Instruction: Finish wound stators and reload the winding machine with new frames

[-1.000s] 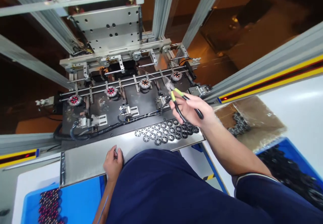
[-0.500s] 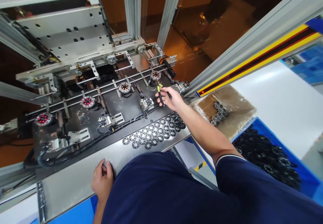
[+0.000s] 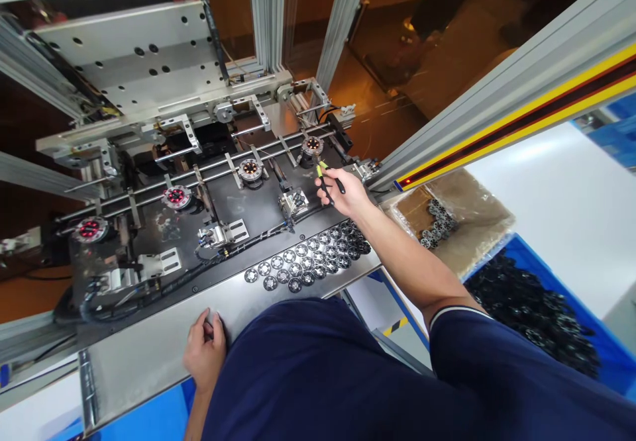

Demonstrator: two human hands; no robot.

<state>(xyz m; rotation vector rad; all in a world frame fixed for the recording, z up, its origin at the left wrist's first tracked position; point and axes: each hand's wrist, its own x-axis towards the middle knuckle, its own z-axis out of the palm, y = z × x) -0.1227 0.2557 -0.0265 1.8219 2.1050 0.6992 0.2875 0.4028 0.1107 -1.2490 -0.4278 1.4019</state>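
My right hand (image 3: 350,193) is closed on pliers (image 3: 325,183) with black and yellow-green handles. Their tips reach the front side of the rightmost round fixture (image 3: 313,146), whose top glows with orange spots; whether the jaws grip anything there is too small to tell. Beside it on the machine bed sit another orange-lit fixture (image 3: 251,169) and two red-lit ones, one of them the middle-left fixture (image 3: 177,197). My left hand (image 3: 205,348) rests with curled fingers on the metal ledge (image 3: 144,361), near my body, with nothing visible in it. Round black-and-silver parts (image 3: 295,269) lie in rows along the ledge.
Clamps and rails (image 3: 218,169) run behind the fixtures. Cables (image 3: 199,272) cross the front of the bed. At right are a yellow-black light bar (image 3: 517,123), a plastic-lined carton (image 3: 477,206) with round parts, and a blue bin (image 3: 609,348) full of black parts.
The whole view has shifted slightly right. My right hand keeps the pliers at the rightmost fixture, tips slightly lower against it. My left hand stays in place on the ledge.
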